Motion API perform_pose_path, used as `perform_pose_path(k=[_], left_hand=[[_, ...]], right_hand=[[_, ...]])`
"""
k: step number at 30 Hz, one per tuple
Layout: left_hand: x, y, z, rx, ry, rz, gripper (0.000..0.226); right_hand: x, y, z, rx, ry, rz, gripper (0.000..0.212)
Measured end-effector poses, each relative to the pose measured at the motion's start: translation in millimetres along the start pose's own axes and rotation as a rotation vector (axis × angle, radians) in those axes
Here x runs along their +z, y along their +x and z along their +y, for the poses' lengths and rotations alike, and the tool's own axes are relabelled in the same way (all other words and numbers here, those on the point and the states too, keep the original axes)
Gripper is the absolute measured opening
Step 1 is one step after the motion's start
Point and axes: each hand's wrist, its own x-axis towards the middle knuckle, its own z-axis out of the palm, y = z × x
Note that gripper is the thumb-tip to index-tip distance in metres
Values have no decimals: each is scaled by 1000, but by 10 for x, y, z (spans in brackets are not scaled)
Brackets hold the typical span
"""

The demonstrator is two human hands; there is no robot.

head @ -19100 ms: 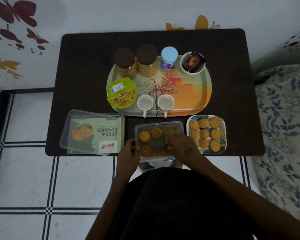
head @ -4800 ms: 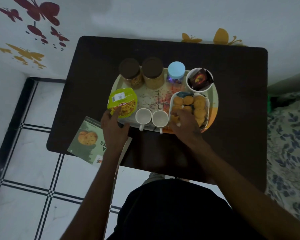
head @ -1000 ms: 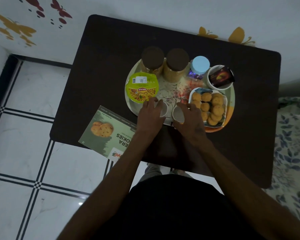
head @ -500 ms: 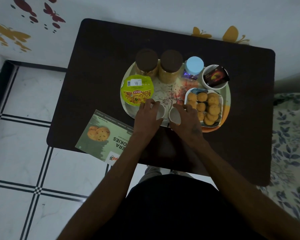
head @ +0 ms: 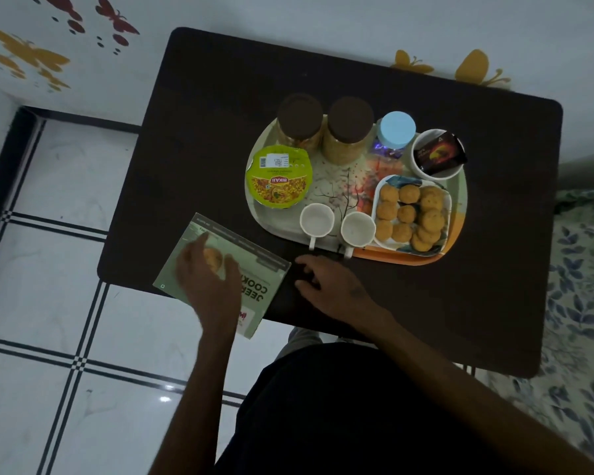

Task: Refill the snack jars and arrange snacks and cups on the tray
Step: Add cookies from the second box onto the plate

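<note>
Cookie box (head: 220, 269): one flat green carton at the table's near-left corner, part of it hanging over the edge above the floor; it lies off the tray, probably set aside as packaging
Left hand (head: 208, 282): over the carton with fingers spread and nothing in its grip; whether it touches the carton cannot be told
Right hand (head: 326, 279): on the table (head: 213, 114) just in front of the tray, fingers loosely spread, holding nothing
Tray (head: 408, 258): one oval tray, mid-table, carrying all the task's snacks and cups
Snack cup (head: 279, 177): one sealed green-lidded tub at the tray's left edge
Jars (head: 352, 120): two brown-lidded jars of yellowish snack at the back, side by side, lids on, so the refill looks done
Blue-lidded jar (head: 396, 130): one, right of them
Cups (head: 317, 219): two white cups at the front rim, close side by side, handles toward the person, likely for easy lifting
Cookie plate (head: 439, 197): one plate on the tray's right, about a dozen cookies heaped on it
Bowl (head: 422, 169): one white bowl at the back right with a dark packet in it
</note>
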Motion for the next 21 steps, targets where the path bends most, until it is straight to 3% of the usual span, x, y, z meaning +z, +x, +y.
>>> perform_pose_path(k=[4, 9, 11, 15, 21], left_hand=[[-211, -187, -472, -392, -119, 150, 77], [-194, -411, -687, -825, -438, 29, 73], [-144, -503, -655, -870, -600, -69, 65], [-13, -686, -566, -798, -765, -241, 50], [-124, -756, -586, -801, -764, -56, 50]], right_hand=[[179, 127, -143, 90, 15, -143, 62], [315, 314, -222, 160, 51, -140, 55], [342, 364, -253, 175, 73, -144, 53], [392, 371, -300, 169, 103, -163, 51], [418, 306, -256, 171, 149, -160, 36]])
